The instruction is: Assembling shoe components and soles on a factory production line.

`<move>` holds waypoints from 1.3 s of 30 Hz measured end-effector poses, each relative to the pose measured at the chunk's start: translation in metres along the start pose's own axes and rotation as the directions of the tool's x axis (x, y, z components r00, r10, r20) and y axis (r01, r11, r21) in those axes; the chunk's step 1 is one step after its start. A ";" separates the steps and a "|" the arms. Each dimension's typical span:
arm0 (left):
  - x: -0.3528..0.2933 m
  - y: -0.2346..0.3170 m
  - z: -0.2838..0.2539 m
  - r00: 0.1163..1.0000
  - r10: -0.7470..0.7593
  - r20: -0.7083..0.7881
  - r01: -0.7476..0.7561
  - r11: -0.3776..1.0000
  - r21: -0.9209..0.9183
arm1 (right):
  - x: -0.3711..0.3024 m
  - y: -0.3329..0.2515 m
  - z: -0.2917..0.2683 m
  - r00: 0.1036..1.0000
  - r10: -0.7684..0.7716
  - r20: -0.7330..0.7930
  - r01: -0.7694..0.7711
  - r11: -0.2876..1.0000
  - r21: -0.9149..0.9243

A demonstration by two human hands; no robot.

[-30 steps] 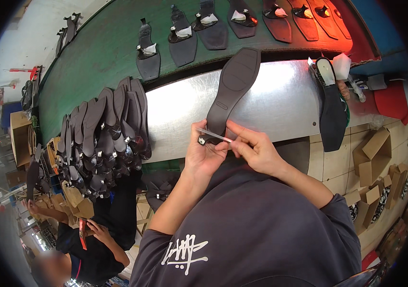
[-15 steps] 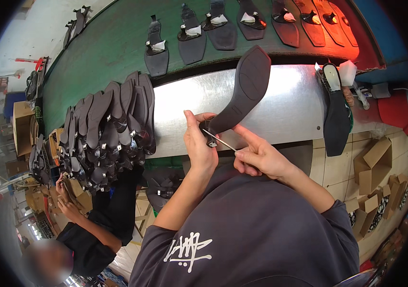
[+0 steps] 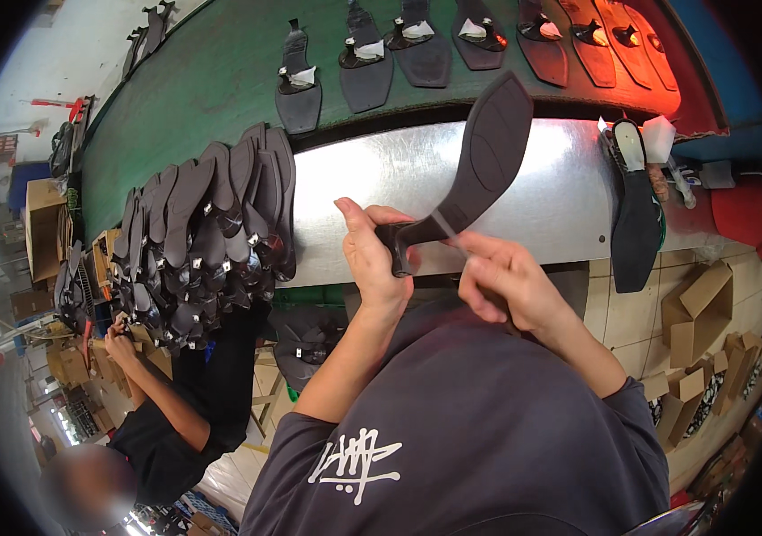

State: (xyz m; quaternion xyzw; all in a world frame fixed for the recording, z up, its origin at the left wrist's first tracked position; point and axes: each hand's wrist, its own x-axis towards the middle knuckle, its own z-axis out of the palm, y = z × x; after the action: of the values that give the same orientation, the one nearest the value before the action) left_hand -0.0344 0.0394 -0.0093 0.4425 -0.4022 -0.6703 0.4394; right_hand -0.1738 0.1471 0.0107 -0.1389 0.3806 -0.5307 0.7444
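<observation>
My left hand [image 3: 375,257] is wrapped round the heel end of a dark heeled shoe sole [image 3: 499,143], its long front part slanting up and right over the metal ledge. Part of the glossy heel is covered by the fingers. Close by on the right, my right hand [image 3: 513,284] is closed on a thin pale stick-like tool [image 3: 450,234], smeared by motion, which crosses the sole's narrow middle. Whether its tip touches the sole, I cannot tell.
Many similar dark soles [image 3: 189,201] are stacked at left. Soles with white pieces [image 3: 298,98] line the green belt [image 3: 220,71], reddish-lit at right. One black shoe [image 3: 635,214] overhangs the metal ledge [image 3: 336,179]. A co-worker's hand [image 3: 120,344] is lower left; cardboard boxes [image 3: 698,308] stand right.
The sole has turned and shifted slightly right and up. My right hand with the stick-like tool has moved right, from the heel to the sole's middle. The co-worker's arms have shifted.
</observation>
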 end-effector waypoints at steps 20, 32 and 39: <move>0.010 0.018 0.005 0.809 -0.543 0.226 0.575 0.647 -0.501 | 0.012 0.014 0.013 0.651 -0.731 0.205 0.414 0.115 -0.903; 0.020 -0.013 -0.005 0.848 -0.410 0.335 0.529 0.615 -0.585 | 0.020 0.027 0.017 0.719 -0.681 0.138 0.320 0.148 -0.936; 0.026 -0.002 -0.009 0.855 -0.490 0.168 0.489 0.654 -0.577 | 0.010 0.042 0.031 0.775 -0.530 0.345 0.460 0.099 -0.882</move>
State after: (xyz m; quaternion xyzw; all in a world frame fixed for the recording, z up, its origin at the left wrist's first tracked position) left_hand -0.0319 0.0136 -0.0197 0.3723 -0.0337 -0.8548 0.3601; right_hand -0.1209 0.1489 0.0016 -0.6477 0.5666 -0.4245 0.2816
